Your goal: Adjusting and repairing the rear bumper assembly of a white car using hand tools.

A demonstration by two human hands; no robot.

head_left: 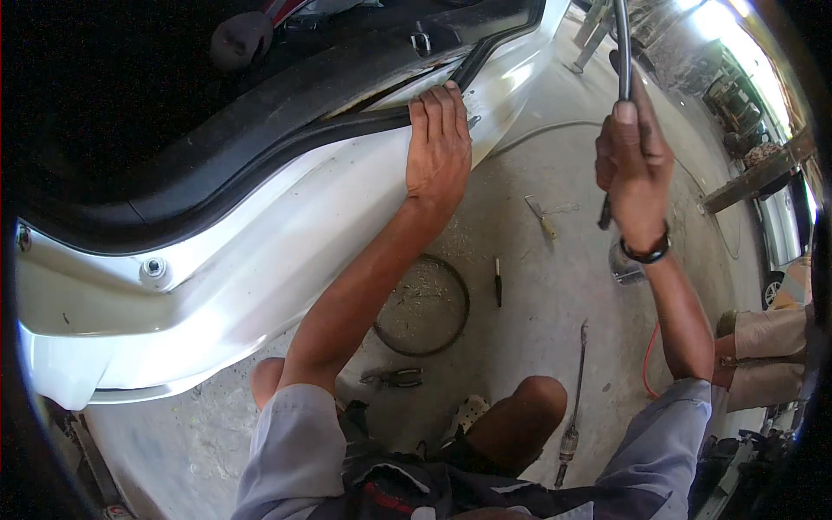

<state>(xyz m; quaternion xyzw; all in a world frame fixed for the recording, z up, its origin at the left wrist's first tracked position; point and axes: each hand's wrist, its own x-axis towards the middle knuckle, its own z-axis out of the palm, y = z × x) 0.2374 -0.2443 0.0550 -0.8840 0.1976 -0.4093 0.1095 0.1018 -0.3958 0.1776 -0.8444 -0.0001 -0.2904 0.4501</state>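
The rear edge of a white car body (pixel 303 204) fills the left side, with a black rubber seal (pixel 321 134) running along its opening. My left hand (pixel 439 143) is bent over this seal near the corner, fingers together and pressing on it. Raised off to the right, my right hand (pixel 637 160) is closed around a long, shiny black strip (pixel 624 48). One end of the strip sticks out below my fist, and the other runs out of view at the top. Whether it joins the seal is not visible.
On the concrete floor lie a ring of dark hose or cable (pixel 468 312), pliers (pixel 394 378), a marker-like stick (pixel 498 282), a scraper (pixel 542 217) and a long thin tool (pixel 569 433). Another person's legs (pixel 767 351) show at right, near a wooden post (pixel 758 178).
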